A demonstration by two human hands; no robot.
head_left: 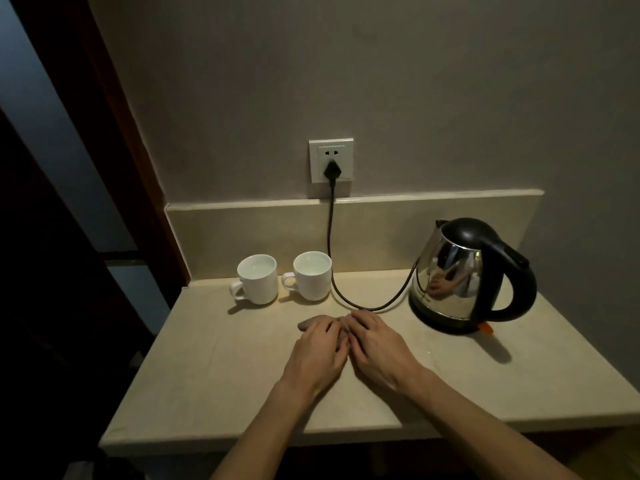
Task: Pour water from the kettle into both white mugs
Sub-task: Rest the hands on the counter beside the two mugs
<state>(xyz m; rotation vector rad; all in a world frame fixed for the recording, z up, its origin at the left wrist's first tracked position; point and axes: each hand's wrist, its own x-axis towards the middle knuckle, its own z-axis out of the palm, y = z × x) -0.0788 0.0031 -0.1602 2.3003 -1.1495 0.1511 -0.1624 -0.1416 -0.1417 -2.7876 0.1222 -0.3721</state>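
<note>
Two white mugs stand side by side at the back left of the counter, the left mug (258,279) and the right mug (311,276), both with water inside and handles pointing left. A steel kettle (464,275) with a black lid and handle sits on its base at the right, spout facing left. My left hand (320,348) and my right hand (375,344) rest flat on the counter side by side in the middle, fingers loosely bent, holding nothing. Both hands are apart from the mugs and the kettle.
A black cord (349,299) runs from the wall socket (331,165) down across the counter just beyond my fingertips to the kettle base. The beige counter (207,393) ends at a low backsplash behind and a dark doorway on the left.
</note>
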